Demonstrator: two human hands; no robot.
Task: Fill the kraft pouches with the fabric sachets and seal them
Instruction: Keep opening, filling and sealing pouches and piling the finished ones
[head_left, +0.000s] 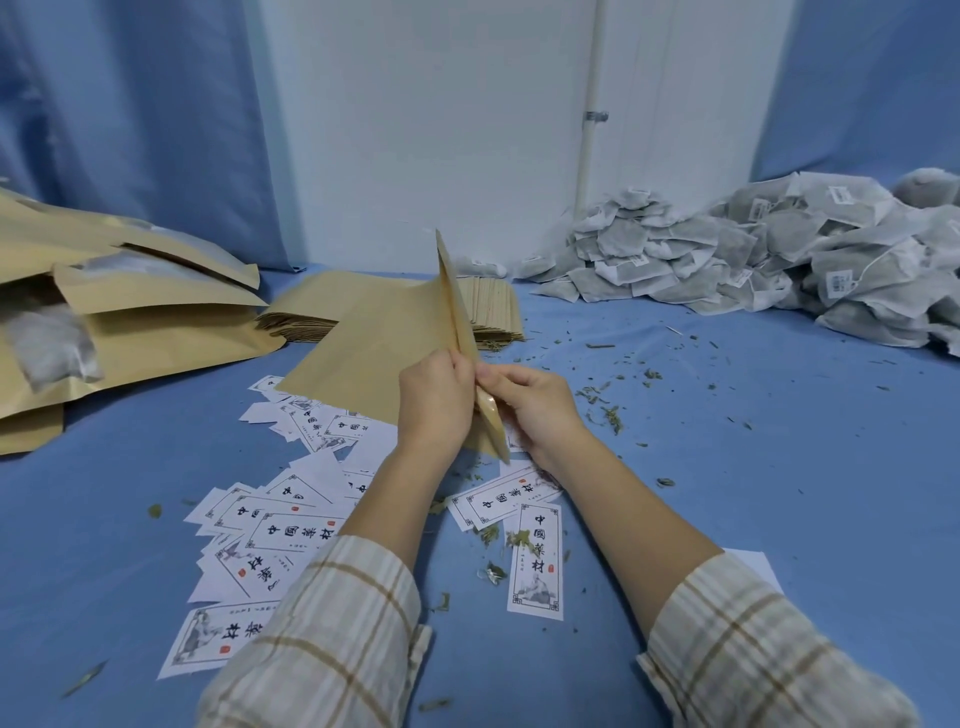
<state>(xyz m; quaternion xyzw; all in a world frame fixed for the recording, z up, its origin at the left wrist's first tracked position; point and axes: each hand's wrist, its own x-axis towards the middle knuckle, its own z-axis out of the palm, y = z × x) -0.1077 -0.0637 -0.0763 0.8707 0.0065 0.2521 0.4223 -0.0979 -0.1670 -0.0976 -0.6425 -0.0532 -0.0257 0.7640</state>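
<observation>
I hold one flat kraft pouch (457, 306) upright and edge-on at the centre of the blue table. My left hand (434, 402) grips its left face and my right hand (537, 410) pinches its right face near the lower end. Behind it lies a stack of flat empty kraft pouches (358, 332). A large heap of grey-white fabric sachets (769, 254) fills the back right. At the left, several bulging kraft pouches (119, 317) lie piled, with sachets showing at their mouths.
White printed paper labels (280, 540) are scattered over the blue cloth (753, 493) under my forearms. Dried herb crumbs (605, 410) litter the cloth right of my hands. A white wall with a pipe (589, 130) and blue curtains stand behind.
</observation>
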